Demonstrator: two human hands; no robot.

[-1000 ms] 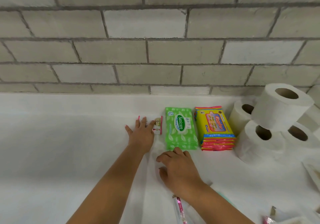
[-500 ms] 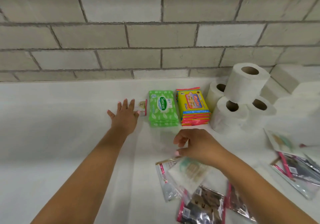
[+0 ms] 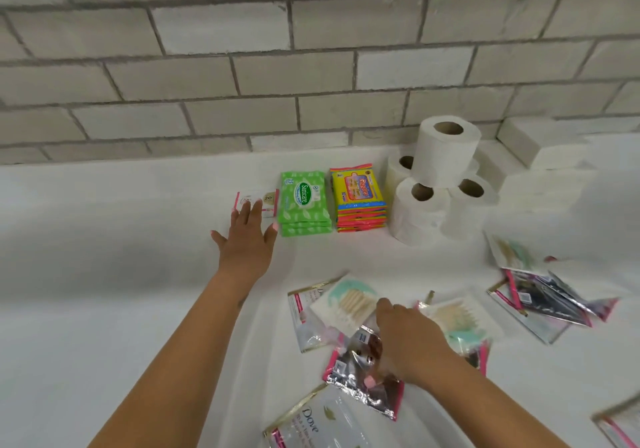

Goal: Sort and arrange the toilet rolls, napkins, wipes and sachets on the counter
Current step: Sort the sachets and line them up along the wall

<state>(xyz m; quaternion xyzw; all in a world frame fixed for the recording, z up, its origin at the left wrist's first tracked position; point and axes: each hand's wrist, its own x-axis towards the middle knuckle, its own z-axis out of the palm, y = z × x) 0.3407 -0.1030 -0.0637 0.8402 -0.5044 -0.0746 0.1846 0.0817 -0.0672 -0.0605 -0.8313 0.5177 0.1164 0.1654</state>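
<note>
Right hand (image 3: 407, 340) is down over the loose sachets at the near middle of the white counter (image 3: 104, 274), fingers curled onto a crinkly silver-and-pink foil sachet (image 3: 360, 375), thumb tip on its shiny face; whether it truly pinches it I cannot tell. Just beyond it lies a white square sachet with a teal and cream print (image 3: 346, 304), overlapping a clear pink-edged sachet (image 3: 304, 319). Left hand (image 3: 247, 240) lies flat, fingers spread and straight, fingertips on a small white pink-edged sachet stack (image 3: 266, 198) beside the stack of green Sanicare wipe packs (image 3: 304, 203). Next along the row, the yellow and pink wipe packs (image 3: 360, 198), then the white toilet rolls (image 3: 440, 177), one perched on three. More foil sachets (image 3: 547, 302) lie scattered at the right, and a Dove sachet (image 3: 311, 427) sits near the front edge.
</note>
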